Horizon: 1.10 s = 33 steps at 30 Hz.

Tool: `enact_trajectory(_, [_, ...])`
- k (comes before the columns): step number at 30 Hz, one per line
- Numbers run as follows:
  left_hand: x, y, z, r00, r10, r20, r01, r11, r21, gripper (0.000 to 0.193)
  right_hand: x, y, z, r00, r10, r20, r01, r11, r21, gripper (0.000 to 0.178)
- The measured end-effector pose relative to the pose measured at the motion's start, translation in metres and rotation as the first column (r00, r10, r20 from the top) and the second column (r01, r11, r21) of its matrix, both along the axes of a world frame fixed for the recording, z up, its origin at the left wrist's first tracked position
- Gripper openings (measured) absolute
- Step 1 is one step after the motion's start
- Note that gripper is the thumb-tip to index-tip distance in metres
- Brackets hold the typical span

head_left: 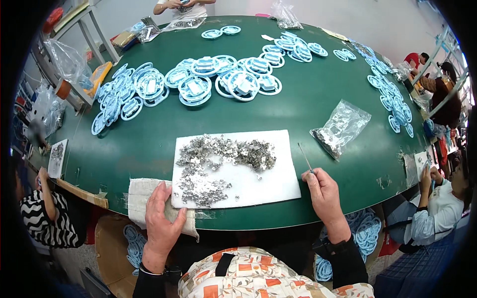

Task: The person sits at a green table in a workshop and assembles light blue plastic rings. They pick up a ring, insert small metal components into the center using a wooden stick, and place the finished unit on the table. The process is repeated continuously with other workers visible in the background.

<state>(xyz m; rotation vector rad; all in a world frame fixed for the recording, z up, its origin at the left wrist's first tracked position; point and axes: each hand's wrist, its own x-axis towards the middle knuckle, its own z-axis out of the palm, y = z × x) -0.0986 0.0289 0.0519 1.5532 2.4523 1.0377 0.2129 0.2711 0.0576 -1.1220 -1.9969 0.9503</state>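
Note:
My right hand (pixel 326 196) is closed around the lower end of a thin pointed metal tool (pixel 304 157), just right of a white foam board (pixel 280 184). The tool's tip points away from me over the green table. Small silvery metal clips (pixel 256 155) lie heaped on the board, with a looser spread of them at its near left. My left hand (pixel 163 221) rests at the table's near edge over a folded off-white cloth (pixel 139 194). Its fingers are apart, and nothing shows in them.
Pale blue round plastic frames (pixel 195 89) lie in piles across the green table (pixel 213 121). A clear bag (pixel 343 126) of metal parts sits beyond my right hand. Below the edge are boxes with more blue pieces (pixel 135 248). Other people sit left, right (pixel 439 208) and across.

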Motion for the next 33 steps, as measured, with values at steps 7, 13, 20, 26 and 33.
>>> enact_trajectory(7, [-0.013,-0.001,0.004,0.996,-0.067,-0.055,0.066,0.998,-0.016,0.077,-0.021,-0.029,0.004,0.998,-0.007,0.065,0.0,0.994,0.11,0.02])
enact_trajectory(13, [-0.032,-0.004,0.028,0.995,-0.094,-0.023,0.095,0.995,0.037,0.073,-0.01,-0.023,0.001,0.944,-0.02,-0.331,0.003,0.999,-0.053,0.026])
enact_trajectory(20, [-0.06,0.028,0.088,0.991,-0.068,-0.112,0.089,0.978,0.186,0.04,-0.002,-0.004,-0.011,0.967,-0.068,-0.244,0.088,0.994,0.069,0.006])
enact_trajectory(26, [-0.056,0.135,0.105,0.915,-0.339,-0.218,0.382,0.903,0.199,0.024,0.013,-0.008,-0.024,0.958,-0.095,-0.269,0.055,0.987,-0.154,0.029])
enact_trajectory(33, [-0.062,0.287,0.067,0.815,-0.475,-0.331,0.449,0.88,-0.155,0.081,0.006,-0.016,-0.015,0.97,-0.072,-0.233,0.05,0.994,-0.098,0.033])
